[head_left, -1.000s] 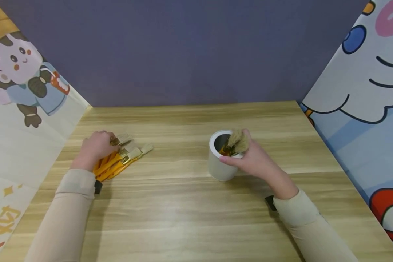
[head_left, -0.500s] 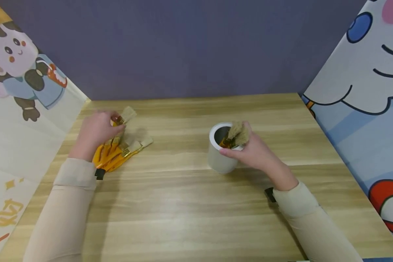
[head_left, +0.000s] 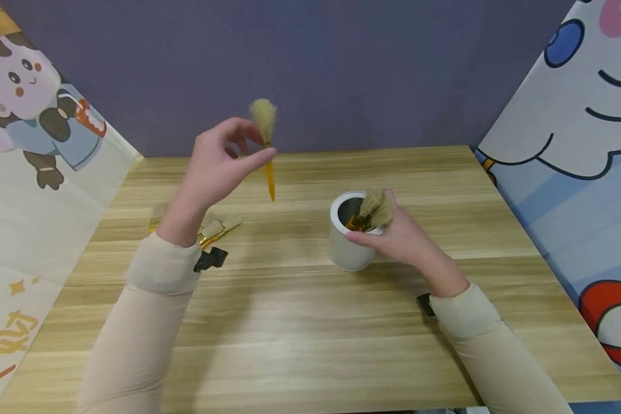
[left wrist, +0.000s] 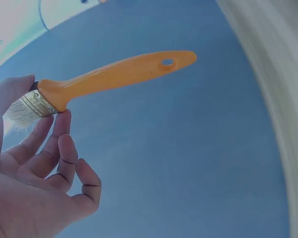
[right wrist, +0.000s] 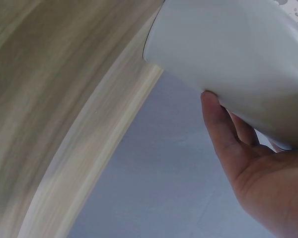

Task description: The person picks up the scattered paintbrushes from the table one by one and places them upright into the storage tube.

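My left hand point(head_left: 225, 161) pinches a paintbrush point(head_left: 269, 178) near its metal band, bristles up and handle hanging down, above the back of the table. The left wrist view shows the same paintbrush point(left wrist: 119, 73) with its orange handle and a hole near the end. Around the rim and side of a white cylindrical container point(head_left: 348, 256), my right hand point(head_left: 401, 241) holds on. Brushes point(head_left: 375, 208) stand in that container, bristles up, leaning toward the right hand. In the right wrist view, fingers point(right wrist: 223, 129) lie against the container's smooth wall point(right wrist: 233, 59).
More paintbrushes point(head_left: 214, 229) lie on the wooden table point(head_left: 290, 322) at the left, partly hidden behind my left wrist. A dark back panel point(head_left: 310, 75) rises behind the table, and cartoon-printed panels point(head_left: 46, 132) flank both sides.
My left hand has lifted one paintbrush off the pile on the left, carrying it up and to the right and turning it bristles up. The right hand stays on the container.
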Action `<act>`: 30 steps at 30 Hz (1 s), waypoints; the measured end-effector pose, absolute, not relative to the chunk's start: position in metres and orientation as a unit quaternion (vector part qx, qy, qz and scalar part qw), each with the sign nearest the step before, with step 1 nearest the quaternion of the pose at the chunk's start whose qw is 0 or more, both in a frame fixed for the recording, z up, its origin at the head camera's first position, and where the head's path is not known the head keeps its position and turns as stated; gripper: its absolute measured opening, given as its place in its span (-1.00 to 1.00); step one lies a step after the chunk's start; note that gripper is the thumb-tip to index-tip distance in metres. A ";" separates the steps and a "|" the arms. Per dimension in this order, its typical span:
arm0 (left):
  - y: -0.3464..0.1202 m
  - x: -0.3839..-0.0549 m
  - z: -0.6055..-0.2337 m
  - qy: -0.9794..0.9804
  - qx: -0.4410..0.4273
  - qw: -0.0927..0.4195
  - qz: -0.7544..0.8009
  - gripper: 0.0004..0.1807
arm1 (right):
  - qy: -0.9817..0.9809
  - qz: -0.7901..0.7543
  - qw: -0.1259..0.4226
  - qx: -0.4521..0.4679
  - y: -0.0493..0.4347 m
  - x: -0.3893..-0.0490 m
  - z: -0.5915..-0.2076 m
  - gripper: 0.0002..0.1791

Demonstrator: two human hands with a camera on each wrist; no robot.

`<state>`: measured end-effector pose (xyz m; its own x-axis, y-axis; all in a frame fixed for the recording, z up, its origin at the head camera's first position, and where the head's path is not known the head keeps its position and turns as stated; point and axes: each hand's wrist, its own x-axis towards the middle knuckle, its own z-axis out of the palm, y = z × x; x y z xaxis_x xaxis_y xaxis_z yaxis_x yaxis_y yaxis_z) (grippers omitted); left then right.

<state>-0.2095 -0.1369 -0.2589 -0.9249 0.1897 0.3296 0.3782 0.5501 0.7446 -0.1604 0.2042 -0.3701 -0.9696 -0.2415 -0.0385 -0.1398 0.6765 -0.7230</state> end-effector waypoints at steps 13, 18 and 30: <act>-0.095 -0.208 -0.238 -0.841 -0.218 0.067 -0.490 -0.59 | 0.913 -0.388 0.069 -0.103 0.203 -0.160 -0.371 0.24; -0.083 -0.206 -0.240 -0.828 -0.236 0.045 -0.507 -0.58 | 0.910 -0.396 0.074 -0.103 0.204 -0.161 -0.371 0.23; -0.046 -0.208 -0.250 -0.783 -0.307 0.024 -0.540 -0.61 | 0.908 -0.399 0.078 -0.100 0.205 -0.163 -0.372 0.24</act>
